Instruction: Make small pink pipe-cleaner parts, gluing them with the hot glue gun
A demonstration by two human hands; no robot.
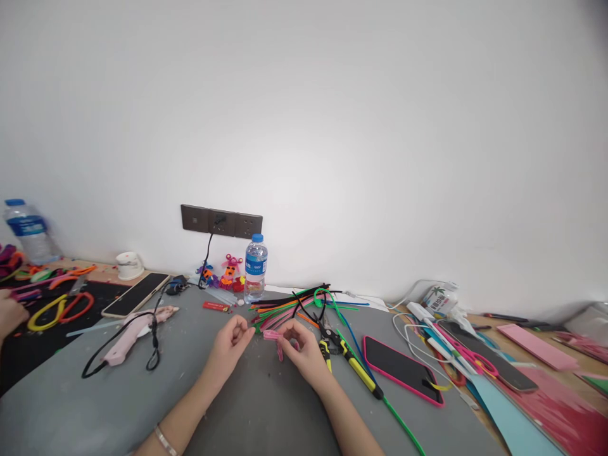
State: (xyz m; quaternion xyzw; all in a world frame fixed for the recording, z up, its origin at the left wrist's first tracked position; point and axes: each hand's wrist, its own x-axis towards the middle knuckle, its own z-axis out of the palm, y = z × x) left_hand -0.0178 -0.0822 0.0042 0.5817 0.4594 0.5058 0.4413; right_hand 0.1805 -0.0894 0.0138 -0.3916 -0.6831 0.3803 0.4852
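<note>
Pinching a small pink folded strip [270, 334] between thumb and fingertips of the right hand [301, 356], just over the middle of the gray mat [266, 411]. Looped toward the left, with a bit dangling below. As for the left hand [228, 345]: pressed together at thumb and fingertip, just beside the loop; can't tell if gripping any thin strand. Could probably slip out or spring open, being held only by the tips. Just beyond, on the far side, a messy bundle of colored fuzzy sticks [279, 310]. Might get lost in there if dropped, with so many thin pieces crossing. To the right, close to the right hand, yellow-handled pliers [358, 372], then a pink-cased phone [403, 370]. Could bump those pliers with a careless wrist swing. Off to the left, a pink glue gun [130, 339] with a looped black cord [154, 332]; might snag on that by reaching over. Far side, a water bottle [255, 273] beside small colorful figures [229, 272]. Way out left, another person's hand [10, 315] near some scissors [61, 312].
</note>
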